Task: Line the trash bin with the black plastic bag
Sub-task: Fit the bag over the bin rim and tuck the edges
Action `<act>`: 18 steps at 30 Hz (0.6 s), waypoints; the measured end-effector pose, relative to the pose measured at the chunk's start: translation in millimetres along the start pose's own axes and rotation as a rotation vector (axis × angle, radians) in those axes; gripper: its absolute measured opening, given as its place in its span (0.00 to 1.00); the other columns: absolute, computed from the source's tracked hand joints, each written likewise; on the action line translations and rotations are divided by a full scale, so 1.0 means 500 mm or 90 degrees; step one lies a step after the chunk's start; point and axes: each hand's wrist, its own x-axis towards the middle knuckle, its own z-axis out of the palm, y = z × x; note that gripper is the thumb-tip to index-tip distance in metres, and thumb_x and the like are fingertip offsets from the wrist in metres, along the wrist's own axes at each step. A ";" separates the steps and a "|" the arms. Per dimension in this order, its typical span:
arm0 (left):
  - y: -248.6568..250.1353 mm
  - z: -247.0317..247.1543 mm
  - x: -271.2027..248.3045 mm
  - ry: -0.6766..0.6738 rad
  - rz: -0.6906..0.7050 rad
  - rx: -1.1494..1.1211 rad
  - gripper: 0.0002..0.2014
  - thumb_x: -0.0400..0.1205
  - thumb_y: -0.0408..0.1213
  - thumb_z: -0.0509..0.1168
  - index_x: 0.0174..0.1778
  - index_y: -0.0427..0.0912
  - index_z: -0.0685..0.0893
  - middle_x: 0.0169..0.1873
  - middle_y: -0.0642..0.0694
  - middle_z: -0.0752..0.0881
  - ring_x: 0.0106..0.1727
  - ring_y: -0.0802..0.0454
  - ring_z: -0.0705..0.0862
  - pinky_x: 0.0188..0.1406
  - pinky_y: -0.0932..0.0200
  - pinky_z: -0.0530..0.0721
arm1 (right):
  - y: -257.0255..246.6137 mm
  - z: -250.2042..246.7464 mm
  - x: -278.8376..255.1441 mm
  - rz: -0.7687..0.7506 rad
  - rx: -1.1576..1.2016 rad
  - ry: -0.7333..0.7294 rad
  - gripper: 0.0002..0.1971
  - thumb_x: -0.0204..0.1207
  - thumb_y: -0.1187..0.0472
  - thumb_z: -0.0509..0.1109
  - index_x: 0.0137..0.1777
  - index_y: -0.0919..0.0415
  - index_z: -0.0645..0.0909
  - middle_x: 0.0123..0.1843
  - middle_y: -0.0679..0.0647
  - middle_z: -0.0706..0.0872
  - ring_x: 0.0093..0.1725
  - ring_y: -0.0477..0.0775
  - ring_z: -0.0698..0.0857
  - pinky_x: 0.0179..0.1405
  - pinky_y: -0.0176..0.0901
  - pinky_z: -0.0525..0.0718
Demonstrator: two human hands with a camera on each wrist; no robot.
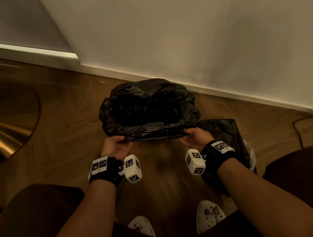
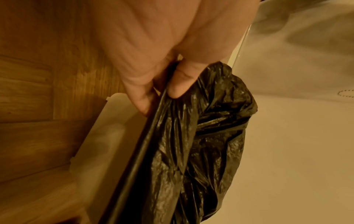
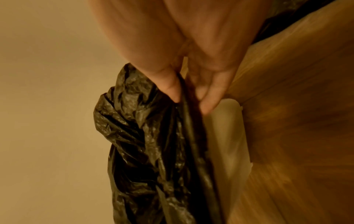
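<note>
A crumpled black plastic bag [image 1: 148, 109] is spread over the top of a trash bin on the wooden floor by the wall. The bin's pale side [image 2: 107, 133] [image 3: 228, 136] shows below the bag's edge in both wrist views. My left hand [image 1: 118, 142] pinches the bag's near edge [image 2: 162, 106] at the left corner, thumb on top and fingers beneath. My right hand [image 1: 189, 135] pinches the same edge [image 3: 184, 106] at the right corner. The bag's near rim is stretched straight between the two hands.
A second bin lined with black plastic [image 1: 226, 141] stands to the right, behind my right wrist. A brass-coloured round base [image 1: 2, 124] lies on the floor at left. A black cable [image 1: 301, 127] runs along the floor at right. My white shoes [image 1: 207, 215] are below.
</note>
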 end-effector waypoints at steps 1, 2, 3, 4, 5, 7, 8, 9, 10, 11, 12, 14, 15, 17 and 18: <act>0.001 -0.002 0.000 0.001 0.002 -0.023 0.26 0.81 0.21 0.47 0.75 0.35 0.72 0.71 0.36 0.78 0.65 0.37 0.80 0.62 0.40 0.80 | -0.004 0.002 0.000 0.015 0.021 -0.002 0.16 0.83 0.73 0.62 0.69 0.64 0.77 0.58 0.61 0.86 0.50 0.59 0.88 0.32 0.47 0.92; 0.003 -0.005 0.003 0.004 0.000 -0.037 0.25 0.83 0.23 0.47 0.77 0.35 0.70 0.73 0.34 0.76 0.70 0.35 0.77 0.69 0.37 0.77 | -0.009 0.005 -0.002 0.027 0.035 -0.014 0.18 0.84 0.73 0.59 0.73 0.66 0.74 0.59 0.63 0.86 0.50 0.60 0.89 0.33 0.49 0.93; 0.005 -0.005 0.006 0.006 -0.013 -0.039 0.24 0.84 0.28 0.47 0.78 0.35 0.69 0.74 0.33 0.75 0.74 0.34 0.75 0.74 0.36 0.73 | -0.013 0.009 -0.003 0.035 0.042 -0.021 0.19 0.84 0.74 0.56 0.74 0.68 0.72 0.58 0.64 0.86 0.47 0.61 0.91 0.32 0.50 0.93; 0.006 -0.006 0.009 0.004 -0.026 -0.046 0.23 0.86 0.32 0.47 0.78 0.35 0.68 0.74 0.33 0.75 0.75 0.34 0.74 0.76 0.35 0.71 | -0.015 0.012 -0.002 0.032 0.031 -0.021 0.20 0.84 0.75 0.54 0.75 0.69 0.71 0.57 0.65 0.86 0.44 0.62 0.92 0.30 0.50 0.92; 0.008 -0.004 0.008 -0.006 -0.023 -0.058 0.23 0.86 0.36 0.48 0.78 0.36 0.69 0.74 0.33 0.76 0.75 0.34 0.74 0.76 0.34 0.71 | -0.017 0.016 -0.008 0.026 0.017 -0.021 0.20 0.84 0.75 0.53 0.74 0.70 0.71 0.56 0.65 0.86 0.43 0.63 0.92 0.29 0.50 0.92; 0.009 0.005 0.003 -0.017 0.001 -0.033 0.22 0.85 0.40 0.52 0.74 0.37 0.73 0.69 0.32 0.79 0.72 0.33 0.77 0.74 0.34 0.73 | -0.020 0.023 -0.013 0.006 0.004 0.004 0.19 0.84 0.77 0.54 0.72 0.69 0.72 0.54 0.65 0.86 0.47 0.63 0.89 0.32 0.51 0.92; 0.009 0.012 -0.001 -0.021 0.017 -0.008 0.21 0.85 0.40 0.53 0.72 0.37 0.75 0.67 0.33 0.81 0.70 0.33 0.79 0.73 0.35 0.75 | -0.017 0.022 -0.009 -0.009 -0.013 0.030 0.17 0.83 0.77 0.56 0.70 0.69 0.74 0.54 0.64 0.86 0.49 0.62 0.88 0.38 0.53 0.93; 0.011 0.021 -0.003 -0.024 0.032 0.021 0.19 0.85 0.38 0.53 0.69 0.38 0.77 0.65 0.34 0.82 0.69 0.34 0.80 0.71 0.36 0.77 | -0.017 0.022 -0.006 -0.013 -0.028 0.047 0.16 0.83 0.76 0.59 0.68 0.69 0.77 0.54 0.64 0.87 0.50 0.62 0.87 0.46 0.55 0.91; 0.013 0.028 -0.003 -0.012 0.053 0.064 0.17 0.85 0.36 0.54 0.66 0.39 0.79 0.65 0.35 0.83 0.68 0.36 0.81 0.70 0.38 0.79 | -0.019 0.024 -0.002 -0.030 -0.073 0.074 0.14 0.82 0.74 0.62 0.66 0.68 0.79 0.56 0.64 0.87 0.53 0.63 0.87 0.54 0.56 0.89; 0.016 0.030 0.000 0.013 0.061 0.121 0.15 0.85 0.36 0.55 0.64 0.40 0.80 0.65 0.36 0.83 0.66 0.37 0.82 0.67 0.40 0.81 | -0.021 0.021 0.010 -0.052 -0.141 0.106 0.14 0.82 0.71 0.65 0.66 0.66 0.80 0.61 0.65 0.86 0.58 0.65 0.86 0.62 0.58 0.85; 0.020 0.026 0.021 0.034 0.063 0.156 0.14 0.85 0.37 0.57 0.63 0.40 0.81 0.66 0.36 0.83 0.65 0.39 0.83 0.64 0.41 0.83 | -0.027 0.020 0.020 -0.046 -0.169 0.100 0.17 0.81 0.67 0.67 0.69 0.65 0.80 0.68 0.64 0.83 0.67 0.66 0.83 0.69 0.57 0.81; 0.028 0.018 0.042 0.095 0.070 0.253 0.18 0.82 0.38 0.62 0.67 0.38 0.80 0.68 0.35 0.82 0.63 0.40 0.84 0.60 0.43 0.85 | -0.025 0.000 0.056 -0.088 -0.424 0.111 0.18 0.81 0.63 0.67 0.70 0.62 0.81 0.72 0.60 0.80 0.72 0.61 0.78 0.72 0.50 0.76; 0.037 0.016 0.048 0.130 0.066 0.280 0.19 0.80 0.36 0.65 0.68 0.36 0.79 0.67 0.35 0.83 0.64 0.39 0.84 0.60 0.44 0.85 | -0.033 0.002 0.055 -0.048 -0.326 0.117 0.13 0.81 0.63 0.65 0.64 0.60 0.84 0.64 0.60 0.84 0.63 0.59 0.83 0.61 0.49 0.82; 0.061 0.027 0.040 0.125 0.078 0.356 0.15 0.81 0.35 0.66 0.63 0.35 0.81 0.62 0.36 0.85 0.62 0.36 0.83 0.62 0.41 0.82 | -0.059 0.017 -0.004 -0.038 -0.142 0.093 0.06 0.78 0.63 0.64 0.44 0.57 0.82 0.36 0.56 0.83 0.37 0.57 0.82 0.35 0.47 0.81; 0.075 0.033 0.031 0.120 0.074 0.309 0.12 0.83 0.38 0.62 0.59 0.36 0.82 0.58 0.37 0.85 0.59 0.37 0.83 0.62 0.39 0.82 | -0.069 0.021 -0.028 -0.013 -0.131 0.074 0.07 0.78 0.59 0.63 0.39 0.58 0.79 0.31 0.56 0.81 0.36 0.58 0.81 0.37 0.47 0.80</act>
